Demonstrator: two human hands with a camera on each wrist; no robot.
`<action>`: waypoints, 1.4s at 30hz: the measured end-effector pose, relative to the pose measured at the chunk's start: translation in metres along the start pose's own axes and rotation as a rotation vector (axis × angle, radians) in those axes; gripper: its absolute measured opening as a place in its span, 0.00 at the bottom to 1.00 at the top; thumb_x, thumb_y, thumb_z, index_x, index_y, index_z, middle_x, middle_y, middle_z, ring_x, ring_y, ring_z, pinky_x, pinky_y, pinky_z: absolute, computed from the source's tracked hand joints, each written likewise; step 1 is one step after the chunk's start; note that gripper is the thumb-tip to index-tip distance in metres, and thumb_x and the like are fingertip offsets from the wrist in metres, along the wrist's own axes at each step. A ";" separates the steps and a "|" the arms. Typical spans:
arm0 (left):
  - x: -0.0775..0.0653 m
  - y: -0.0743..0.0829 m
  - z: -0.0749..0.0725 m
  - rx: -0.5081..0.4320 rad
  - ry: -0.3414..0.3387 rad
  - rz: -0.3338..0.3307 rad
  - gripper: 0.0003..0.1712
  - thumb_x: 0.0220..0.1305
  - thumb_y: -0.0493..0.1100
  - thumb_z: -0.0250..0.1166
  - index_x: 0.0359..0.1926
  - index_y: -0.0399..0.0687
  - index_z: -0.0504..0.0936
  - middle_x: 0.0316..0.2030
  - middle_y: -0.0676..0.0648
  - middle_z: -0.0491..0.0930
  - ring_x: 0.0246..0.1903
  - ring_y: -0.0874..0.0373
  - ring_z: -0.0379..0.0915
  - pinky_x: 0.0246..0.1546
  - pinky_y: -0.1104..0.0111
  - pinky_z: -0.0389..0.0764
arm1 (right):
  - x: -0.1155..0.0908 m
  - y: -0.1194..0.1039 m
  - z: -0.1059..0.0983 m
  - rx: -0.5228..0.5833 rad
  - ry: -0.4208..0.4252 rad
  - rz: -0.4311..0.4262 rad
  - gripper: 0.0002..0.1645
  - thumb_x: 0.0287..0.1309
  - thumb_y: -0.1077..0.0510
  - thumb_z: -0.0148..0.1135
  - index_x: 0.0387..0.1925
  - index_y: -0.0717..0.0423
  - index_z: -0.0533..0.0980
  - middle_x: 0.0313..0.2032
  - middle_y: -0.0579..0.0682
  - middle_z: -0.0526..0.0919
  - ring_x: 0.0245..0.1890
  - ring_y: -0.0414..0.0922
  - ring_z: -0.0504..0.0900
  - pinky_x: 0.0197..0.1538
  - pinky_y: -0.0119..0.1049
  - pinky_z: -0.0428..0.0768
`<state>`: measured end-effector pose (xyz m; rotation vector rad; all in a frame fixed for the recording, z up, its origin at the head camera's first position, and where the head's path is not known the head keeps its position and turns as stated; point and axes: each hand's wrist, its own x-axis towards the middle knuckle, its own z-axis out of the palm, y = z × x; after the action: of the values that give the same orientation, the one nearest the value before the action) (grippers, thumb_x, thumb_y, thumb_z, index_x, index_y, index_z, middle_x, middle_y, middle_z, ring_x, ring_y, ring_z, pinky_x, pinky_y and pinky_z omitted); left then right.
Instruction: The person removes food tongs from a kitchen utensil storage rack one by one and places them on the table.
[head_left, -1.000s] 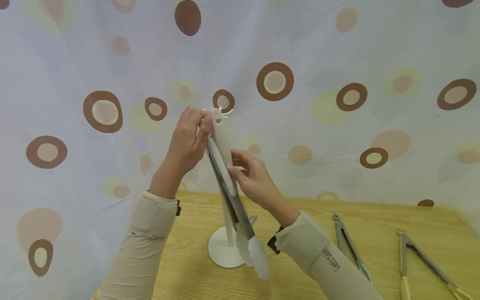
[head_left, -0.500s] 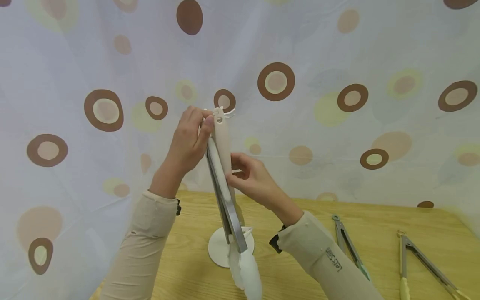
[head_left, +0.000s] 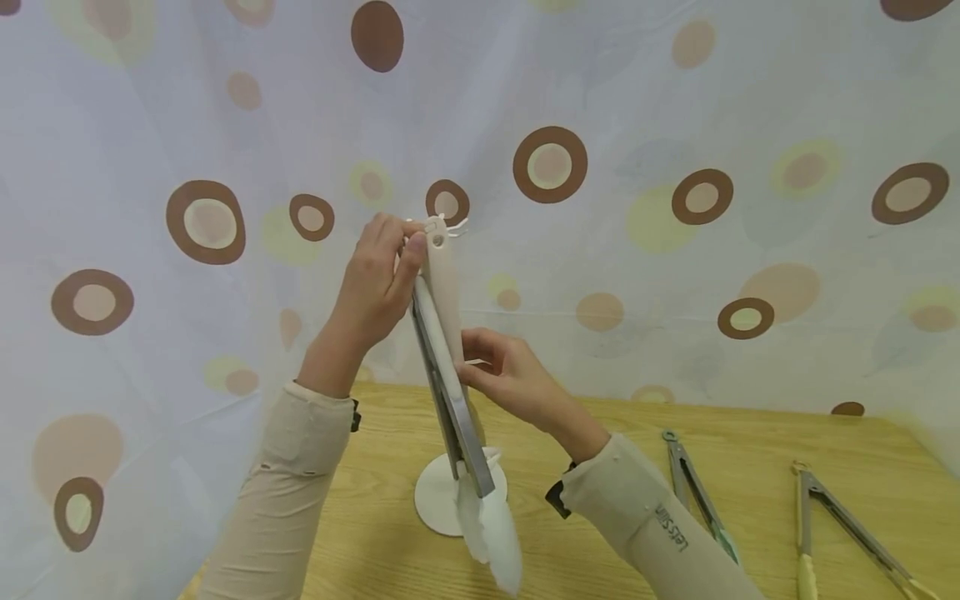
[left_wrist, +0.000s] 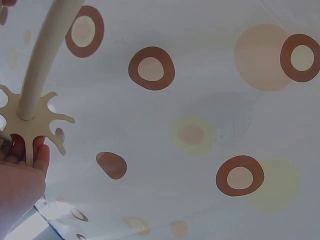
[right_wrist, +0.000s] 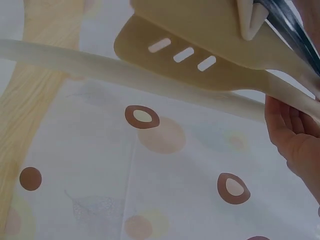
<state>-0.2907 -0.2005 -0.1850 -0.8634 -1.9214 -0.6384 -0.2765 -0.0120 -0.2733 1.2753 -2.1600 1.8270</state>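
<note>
My left hand point(head_left: 378, 271) grips the top end of white-tipped tongs point(head_left: 467, 442) at the hooked crown of a cream utensil stand point(head_left: 431, 496). The tongs slant downward, white grips above steel arms, their tips near each other. In the left wrist view, my fingers curl beside a prong of the hook ring point(left_wrist: 37, 120). My right hand point(head_left: 517, 375) pinches the beige handle point(head_left: 444, 292) hanging behind the tongs. In the right wrist view, my fingers are at the handle of a slotted turner point(right_wrist: 192, 67), with another beige utensil head point(right_wrist: 200, 30) overlapping it.
Green-tipped tongs point(head_left: 697, 479) and yellow-tipped tongs point(head_left: 847, 517) lie spread on the wooden table point(head_left: 600, 500), right of the stand. My right forearm reaches close beside the green pair. A dotted curtain point(head_left: 622, 100) hangs behind the table.
The tongs' white tips have swung leftward and toward me. My right hand has slid a little lower along the beige handle, while my left hand stays at the top.
</note>
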 end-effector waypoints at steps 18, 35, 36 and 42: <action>0.000 0.000 0.000 0.008 -0.005 -0.007 0.34 0.75 0.60 0.36 0.40 0.33 0.73 0.35 0.38 0.69 0.39 0.43 0.64 0.41 0.55 0.66 | 0.000 0.001 0.000 0.033 0.118 -0.022 0.19 0.61 0.68 0.59 0.54 0.70 0.72 0.48 0.63 0.78 0.49 0.52 0.79 0.53 0.38 0.78; 0.001 0.000 0.000 0.006 0.006 0.001 0.33 0.75 0.59 0.36 0.39 0.32 0.74 0.35 0.37 0.70 0.39 0.43 0.64 0.42 0.54 0.67 | -0.012 0.005 -0.002 0.012 0.290 0.004 0.18 0.57 0.69 0.63 0.50 0.69 0.71 0.43 0.63 0.79 0.43 0.52 0.81 0.36 0.34 0.81; 0.001 0.000 0.001 0.006 0.007 0.002 0.33 0.75 0.59 0.36 0.39 0.32 0.74 0.35 0.37 0.70 0.39 0.43 0.64 0.42 0.55 0.66 | -0.013 0.005 -0.002 0.008 0.300 -0.003 0.19 0.57 0.70 0.63 0.50 0.69 0.71 0.43 0.64 0.78 0.43 0.53 0.81 0.37 0.34 0.81; 0.001 -0.001 0.001 -0.001 0.003 0.007 0.34 0.75 0.60 0.35 0.38 0.33 0.73 0.35 0.37 0.70 0.39 0.43 0.64 0.42 0.55 0.66 | -0.017 0.012 -0.007 -0.039 0.358 -0.004 0.21 0.56 0.70 0.64 0.51 0.71 0.70 0.45 0.67 0.77 0.46 0.56 0.80 0.41 0.35 0.81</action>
<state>-0.2921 -0.1997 -0.1852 -0.8685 -1.9147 -0.6358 -0.2749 0.0028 -0.2894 0.8625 -1.9858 1.8336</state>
